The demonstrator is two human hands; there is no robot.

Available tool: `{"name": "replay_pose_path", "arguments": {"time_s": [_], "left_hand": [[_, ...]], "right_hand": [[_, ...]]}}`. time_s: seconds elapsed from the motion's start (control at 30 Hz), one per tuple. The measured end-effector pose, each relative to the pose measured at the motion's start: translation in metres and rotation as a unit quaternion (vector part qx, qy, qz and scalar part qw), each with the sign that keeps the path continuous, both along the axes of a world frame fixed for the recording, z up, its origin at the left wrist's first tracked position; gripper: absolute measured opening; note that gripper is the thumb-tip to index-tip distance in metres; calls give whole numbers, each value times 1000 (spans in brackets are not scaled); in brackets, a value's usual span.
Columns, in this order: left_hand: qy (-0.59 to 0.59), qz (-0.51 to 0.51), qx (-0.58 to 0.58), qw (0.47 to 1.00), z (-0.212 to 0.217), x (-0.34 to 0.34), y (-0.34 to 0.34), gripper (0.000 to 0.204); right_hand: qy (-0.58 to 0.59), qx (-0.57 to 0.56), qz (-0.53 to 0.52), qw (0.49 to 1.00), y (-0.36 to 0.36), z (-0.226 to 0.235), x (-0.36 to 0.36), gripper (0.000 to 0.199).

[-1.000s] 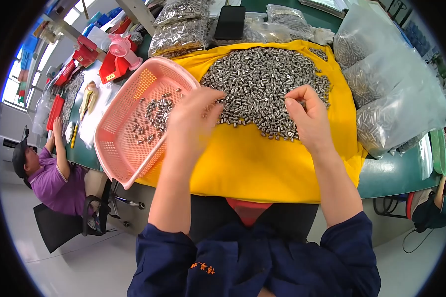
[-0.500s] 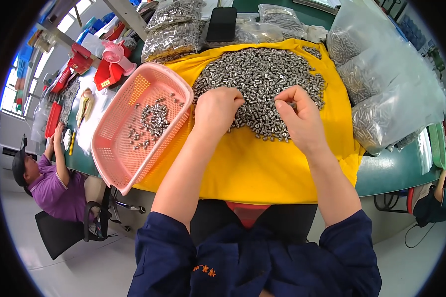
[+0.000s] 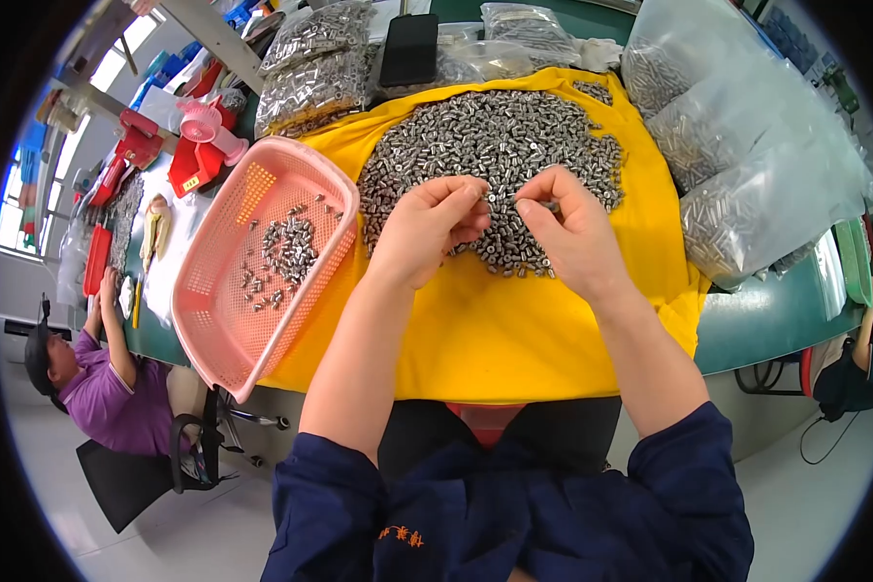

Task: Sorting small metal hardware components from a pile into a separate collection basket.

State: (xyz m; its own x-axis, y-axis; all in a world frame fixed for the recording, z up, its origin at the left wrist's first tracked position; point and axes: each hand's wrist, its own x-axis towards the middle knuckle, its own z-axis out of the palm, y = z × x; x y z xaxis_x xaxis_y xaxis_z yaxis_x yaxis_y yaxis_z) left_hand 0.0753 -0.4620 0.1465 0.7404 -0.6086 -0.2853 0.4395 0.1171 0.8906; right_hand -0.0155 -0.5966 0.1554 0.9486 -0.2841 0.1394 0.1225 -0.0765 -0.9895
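Note:
A wide heap of small silver metal cylinders (image 3: 485,136), some showing a hole in the end, lies on a yellow cloth (image 3: 495,339). Over the heap's near part, my left hand (image 3: 425,228) is closed in a pinch, thumb against fingers. Facing it, my right hand (image 3: 574,231) pinches too, and a small gap separates the two sets of fingertips. Whatever sits between the fingers is too small to tell from the metal pieces behind. Left of my hands, a pink perforated basket (image 3: 213,320) holds a loose cluster of the same cylinders (image 3: 289,250).
Clear bags of metal parts (image 3: 723,218) stand at the right, more bags (image 3: 315,68) at the back left. A black phone (image 3: 409,50) lies behind the heap. Red bins (image 3: 190,167) and a pink small fan-like object (image 3: 209,126) are far left. A person in purple (image 3: 126,403) sits left.
My left hand has turned, showing its thumb, and its fingertips have come closer to those of my right hand. My right hand has shifted slightly left. The whole view has tilted slightly.

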Motion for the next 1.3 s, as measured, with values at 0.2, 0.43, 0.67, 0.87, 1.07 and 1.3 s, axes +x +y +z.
{"name": "replay_pose_path", "arguments": {"time_s": [0.2, 0.43, 0.67, 0.87, 1.07, 1.3], "left_hand": [[32, -60, -109, 992, -10, 2, 10, 14], [-18, -86, -114, 990, -9, -5, 10, 16], [-47, -66, -75, 994, -5, -9, 7, 14], [-106, -46, -21, 993, -2, -12, 6, 12], [-348, -75, 184, 916, 2, -17, 2, 18], [-334, -15, 49, 941, -9, -3, 13, 17]], "right_hand": [[-34, -84, -16, 996, 3, 1, 0, 5], [-47, -142, -18, 989, 6, 4, -1, 4], [-48, -170, -24, 984, 6, -2, 0, 3], [-136, -368, -57, 918, 10, -5, 0, 7], [-109, -385, -35, 916, 7, -7, 2, 7], [-45, -238, -64, 968, 3, 4, -1, 5]]}}
